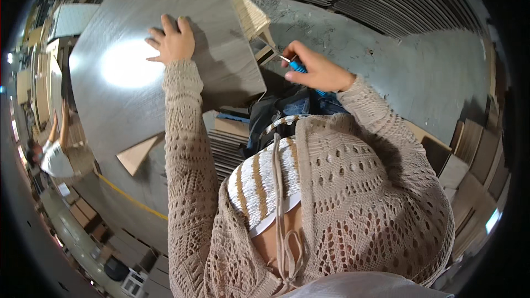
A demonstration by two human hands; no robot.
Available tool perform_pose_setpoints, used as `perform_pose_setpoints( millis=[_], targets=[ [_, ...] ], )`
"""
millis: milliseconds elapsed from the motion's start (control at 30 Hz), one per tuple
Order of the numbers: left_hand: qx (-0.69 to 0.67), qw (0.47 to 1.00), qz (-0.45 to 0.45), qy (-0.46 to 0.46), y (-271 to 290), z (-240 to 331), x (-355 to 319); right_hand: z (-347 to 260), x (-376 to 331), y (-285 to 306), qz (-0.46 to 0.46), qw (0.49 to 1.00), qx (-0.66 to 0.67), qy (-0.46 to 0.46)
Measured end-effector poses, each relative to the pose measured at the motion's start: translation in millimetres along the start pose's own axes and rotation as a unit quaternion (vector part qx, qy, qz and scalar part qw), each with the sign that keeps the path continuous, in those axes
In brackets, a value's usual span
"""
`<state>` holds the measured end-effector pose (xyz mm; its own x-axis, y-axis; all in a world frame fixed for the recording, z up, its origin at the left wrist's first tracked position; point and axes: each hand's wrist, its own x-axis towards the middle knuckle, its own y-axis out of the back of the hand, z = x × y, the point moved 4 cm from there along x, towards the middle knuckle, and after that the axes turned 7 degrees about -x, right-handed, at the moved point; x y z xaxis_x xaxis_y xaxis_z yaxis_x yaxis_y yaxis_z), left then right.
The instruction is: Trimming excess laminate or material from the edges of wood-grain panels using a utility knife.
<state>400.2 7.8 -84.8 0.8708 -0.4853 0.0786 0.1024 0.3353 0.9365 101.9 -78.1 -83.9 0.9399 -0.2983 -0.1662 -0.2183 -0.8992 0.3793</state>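
Head view: the person's left hand point(178, 44) presses flat, fingers spread apart, on a big, shiny, grey board point(218, 49) with streaks, in front and to the left. The right hand point(319, 70) is wrapped around a small tool with a blue handle and thin metal shaft point(298, 67), just beside the board's right edge. Grey floor point(419, 72) shows farther right.

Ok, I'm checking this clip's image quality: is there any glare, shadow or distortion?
Head view: a white glare patch washes out part of the grey board, just left of the left hand; head view: a shadow darkens the board right of that hand; head view: the dark stacked strips curve toward the black rim.
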Motion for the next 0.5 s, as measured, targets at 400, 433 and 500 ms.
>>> perform_pose_setpoints(
  millis=[400, 433, 500],
  targets=[
    [0.044, 0.994, 0.061, -0.074, 10.8, -96.7, -9.0, -52.7, 5.9, -1.5, -0.133, 0.924, -0.349, 0.078],
    [0.044, 0.995, 0.06, -0.061, 11.2, -99.2, -12.4, -59.8, 10.0, -2.3, -0.145, 0.922, -0.35, 0.081],
    [0.026, 0.996, 0.073, -0.031, 19.1, -95.8, -20.2, -75.1, 18.9, -4.8, -0.169, 0.876, -0.436, 0.115]
  ],
)
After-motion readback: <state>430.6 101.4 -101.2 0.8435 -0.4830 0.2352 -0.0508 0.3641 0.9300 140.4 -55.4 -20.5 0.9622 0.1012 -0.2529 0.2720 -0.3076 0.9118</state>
